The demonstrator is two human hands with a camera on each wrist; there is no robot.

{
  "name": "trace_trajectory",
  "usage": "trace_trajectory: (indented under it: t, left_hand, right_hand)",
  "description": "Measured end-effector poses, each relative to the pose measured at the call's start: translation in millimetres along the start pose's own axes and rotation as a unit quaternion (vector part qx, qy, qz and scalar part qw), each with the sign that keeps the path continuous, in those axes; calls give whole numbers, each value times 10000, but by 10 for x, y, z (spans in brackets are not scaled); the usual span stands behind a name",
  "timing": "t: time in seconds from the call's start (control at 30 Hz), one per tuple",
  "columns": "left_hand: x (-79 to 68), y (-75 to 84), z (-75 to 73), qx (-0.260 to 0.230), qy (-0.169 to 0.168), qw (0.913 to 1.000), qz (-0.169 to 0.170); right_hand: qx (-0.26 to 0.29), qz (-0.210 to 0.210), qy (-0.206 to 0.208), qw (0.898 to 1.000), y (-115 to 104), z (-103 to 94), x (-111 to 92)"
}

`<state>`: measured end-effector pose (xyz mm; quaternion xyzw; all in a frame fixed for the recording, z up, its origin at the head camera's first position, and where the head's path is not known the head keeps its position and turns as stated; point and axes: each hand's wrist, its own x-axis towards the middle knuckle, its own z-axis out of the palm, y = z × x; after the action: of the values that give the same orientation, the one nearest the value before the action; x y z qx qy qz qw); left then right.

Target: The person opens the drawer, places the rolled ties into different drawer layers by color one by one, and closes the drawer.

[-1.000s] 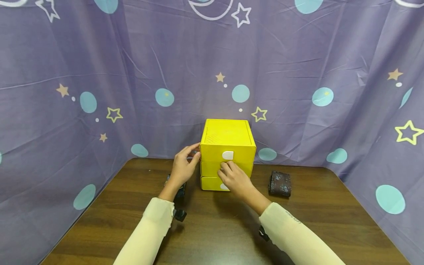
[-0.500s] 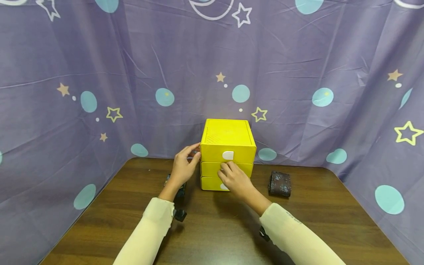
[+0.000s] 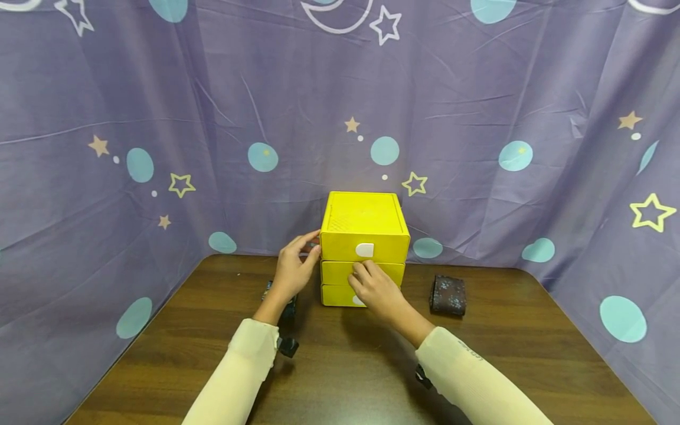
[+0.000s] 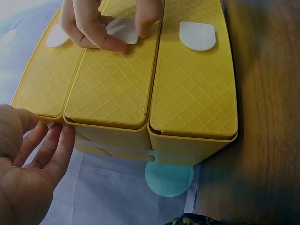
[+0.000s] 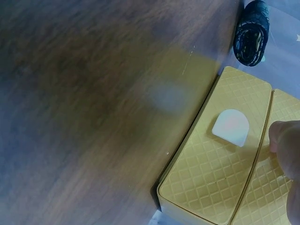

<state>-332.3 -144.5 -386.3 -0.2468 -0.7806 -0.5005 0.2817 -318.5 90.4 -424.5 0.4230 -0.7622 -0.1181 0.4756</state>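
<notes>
A yellow unit (image 3: 365, 212) with three stacked drawers and white tab handles stands at the back of the wooden table. My left hand (image 3: 292, 267) touches its upper left side, fingertips along the front corner beside the top drawer, as the left wrist view shows. With thumb and fingers my right hand (image 3: 376, 286) pinches the white handle (image 4: 123, 31) of the middle drawer (image 4: 112, 84). The bottom drawer (image 5: 211, 178) lies flush below it, its tab (image 5: 232, 127) untouched. All three drawer fronts look pushed in.
Right of the unit lies a dark folded patterned cloth (image 3: 448, 295). A rolled dark patterned cloth (image 5: 252, 35) sits left of the unit, partly behind my left wrist in the head view. A purple curtain (image 3: 467, 206) hangs close behind the table (image 3: 340, 378).
</notes>
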Motion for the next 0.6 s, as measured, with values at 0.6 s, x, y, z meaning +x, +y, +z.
trace_trajectory:
  t: [0.6]
  left_hand:
    - [15,-43,7,-38,41,10000,65]
  right_hand:
    - [-74,1,-97,9999,-9,-9,23]
